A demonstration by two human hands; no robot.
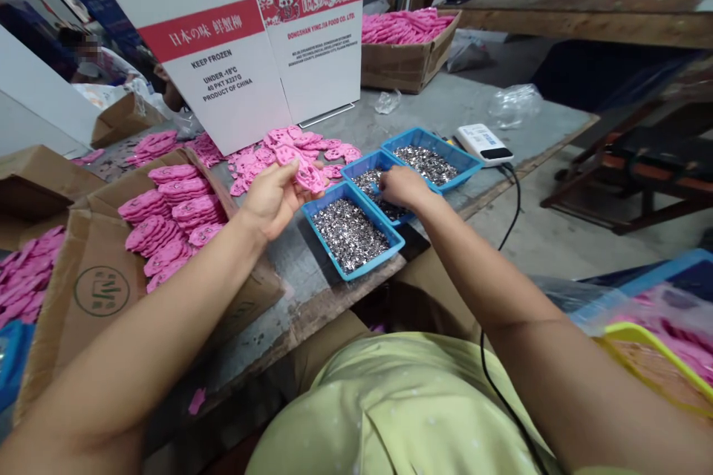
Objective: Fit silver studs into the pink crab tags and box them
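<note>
My left hand (272, 202) is closed on a flat pink plastic piece (309, 177) with cut-outs, held just above the table by the blue trays. My right hand (405, 187) reaches into the middle blue tray (356, 162), fingertips down among small shiny metal parts (368, 179); whatever it pinches is hidden. The near blue tray (356, 267) and the far blue tray (465, 177) also contain small metal parts. Behind my left hand lies a loose heap of similar pink pieces (250, 163).
A cardboard box (67, 356) with stacked pink pieces stands at left. White printed cartons (223, 74) rise behind the heap. At the back is another box (406, 70) of pink pieces. A white device (483, 142) with a black cable (515, 219) sits near the table's right edge.
</note>
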